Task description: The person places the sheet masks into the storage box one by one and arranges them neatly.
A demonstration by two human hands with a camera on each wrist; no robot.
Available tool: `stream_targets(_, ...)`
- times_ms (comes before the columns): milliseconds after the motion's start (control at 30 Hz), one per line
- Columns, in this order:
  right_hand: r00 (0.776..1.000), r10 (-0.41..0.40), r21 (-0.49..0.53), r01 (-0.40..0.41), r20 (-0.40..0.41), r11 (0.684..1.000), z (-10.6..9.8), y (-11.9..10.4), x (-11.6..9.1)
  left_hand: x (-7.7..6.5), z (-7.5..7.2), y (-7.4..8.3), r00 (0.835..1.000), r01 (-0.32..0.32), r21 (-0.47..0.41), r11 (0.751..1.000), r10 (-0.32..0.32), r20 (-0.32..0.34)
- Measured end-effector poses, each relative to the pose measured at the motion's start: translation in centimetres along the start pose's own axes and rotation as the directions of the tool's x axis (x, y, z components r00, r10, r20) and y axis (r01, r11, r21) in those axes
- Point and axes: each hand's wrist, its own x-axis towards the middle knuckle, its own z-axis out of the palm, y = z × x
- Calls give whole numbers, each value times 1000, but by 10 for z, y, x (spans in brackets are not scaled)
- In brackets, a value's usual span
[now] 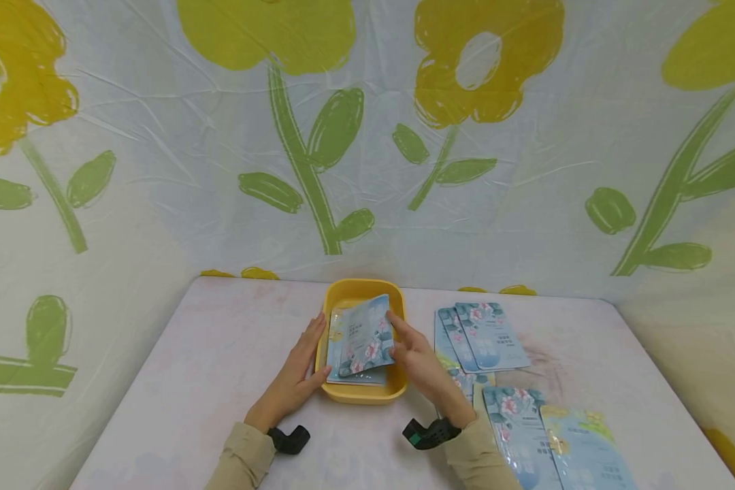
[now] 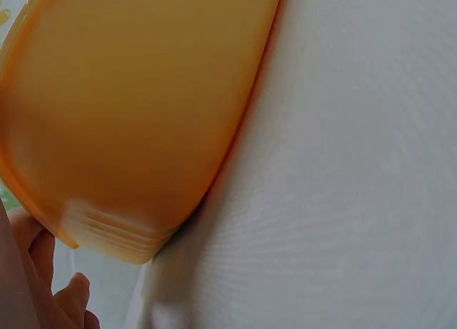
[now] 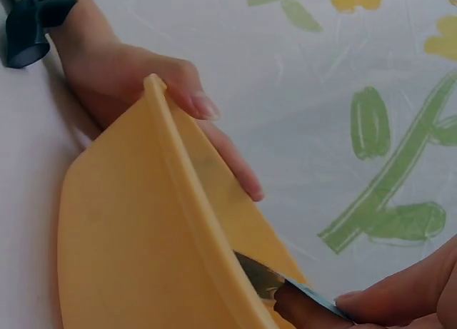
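A flat blue sachet with pink flowers (image 1: 367,337) stands tilted over the yellow basin (image 1: 359,393). Its right edge is pinched between the thumb and fingers of my right hand (image 1: 425,361). In the right wrist view, that sachet (image 3: 314,297) shows its silvery underside at the rim. My left hand (image 1: 297,371) holds the basin's left side, thumb over the near corner and fingers along the wall. The left wrist view is mostly the basin's outer wall (image 2: 136,115). Under the raised sachet, light-blue sachets (image 1: 337,367) lie inside the basin.
Right of the basin, overlapping floral sachets (image 1: 493,337) lie on the pale table (image 1: 220,381). Nearer the front right are more, including a blue floral one (image 1: 520,435) and one with yellow flowers (image 1: 588,449), beside my right forearm. A flower-printed cloth (image 1: 392,238) rises behind the table.
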Motion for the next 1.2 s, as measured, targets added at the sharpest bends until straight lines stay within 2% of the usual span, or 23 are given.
stream_targets(100, 1000, 15, -59, -15, 1, 998, 4, 0, 0, 0, -1, 1, 1000, 3, -4, 1000, -3, 5)
stream_targets(200, 998, 54, -51, -53, 20, 997, 8, -2, 0, 0, -1, 2, 1000, 6, -6, 1000, -6, 7)
stream_targets(333, 994, 108, 20, -109, 34, 994, 12, -3, 1, 0, -1, 3, 1000, 3, -11, 1000, -2, 2)
stream_targets(467, 992, 108, 160, -118, 70, 980, 10, 0, 3, 0, -1, 5, 1000, 16, -12, 1000, -16, 3)
stream_targets(600, 987, 101, 320, -137, 125, 938, 7, 0, 4, -1, -1, 7, 999, 39, -7, 999, -38, 11)
stream_targets(733, 985, 105, 407, -154, 139, 900, 8, -1, 4, -1, -1, 6, 999, 47, 2, 999, -47, 13)
stream_targets(900, 982, 139, 452, -183, 129, 873, 10, -3, 4, 0, -2, 6, 998, 55, 6, 998, -55, 16)
stream_targets(1200, 984, 135, 490, -175, 117, 854, 10, -3, 2, 0, -2, 8, 998, 63, 5, 998, -63, 19)
